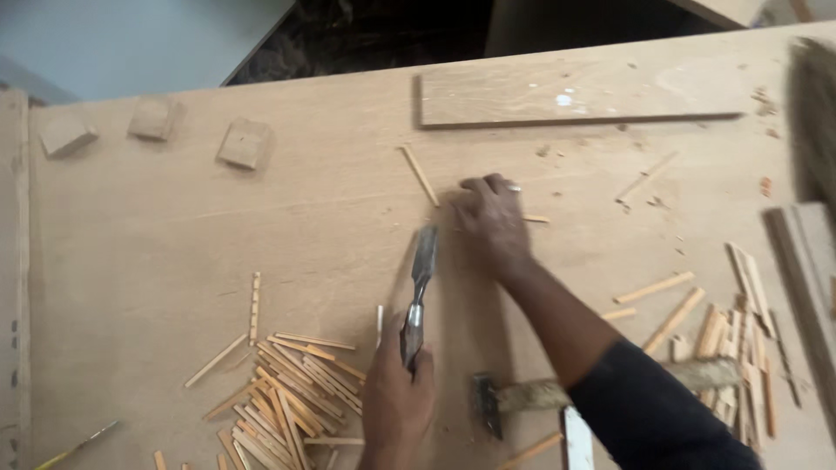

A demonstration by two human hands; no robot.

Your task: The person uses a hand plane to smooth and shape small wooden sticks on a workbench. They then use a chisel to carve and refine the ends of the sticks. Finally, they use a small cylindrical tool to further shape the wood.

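Between both hands (490,222), chisel (420,292) points forward.

Hammer (522,399) handle partly under the sleeve, dark blurred object (814,113) cut off at right edge.

my bench (174,235): bare wood | blocks (246,143) far left | plank (575,94) far edge | stick pile (287,396) near left | hammer (522,397) beside my arm

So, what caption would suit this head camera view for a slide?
Left hand grips a chisel while the right hand presses a thin wooden stick on the workbench.
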